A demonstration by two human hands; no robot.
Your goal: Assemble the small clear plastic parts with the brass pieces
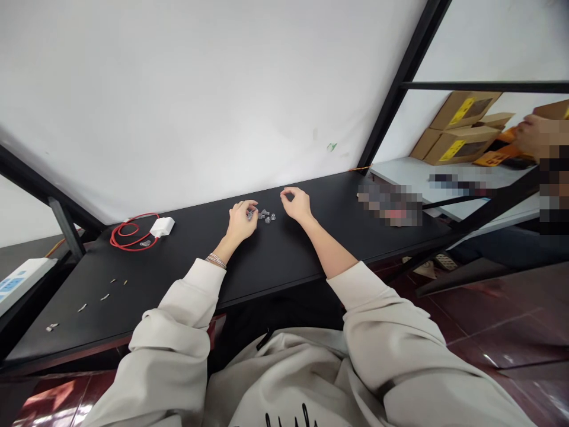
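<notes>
Fasteners, small and metal, sit in a loose cluster on a black bench top, between 2 bare hands. The left hand is at the cluster's left edge, its fingers closed into a tight pinch on a small metal piece, too small to identify. The right hand rests just to the right of the cluster, thumb and forefinger curled until they nearly meet, apparently holding nothing. Both forearms reach out from beige sleeves, with bracelets on the left wrist. Farther left on the bench lie a red cable looped beside a white charger, and 5 small metal bits scattered near the edge. At upper right, a co-worker's hand works beside cardboard boxes on another table.
</notes>
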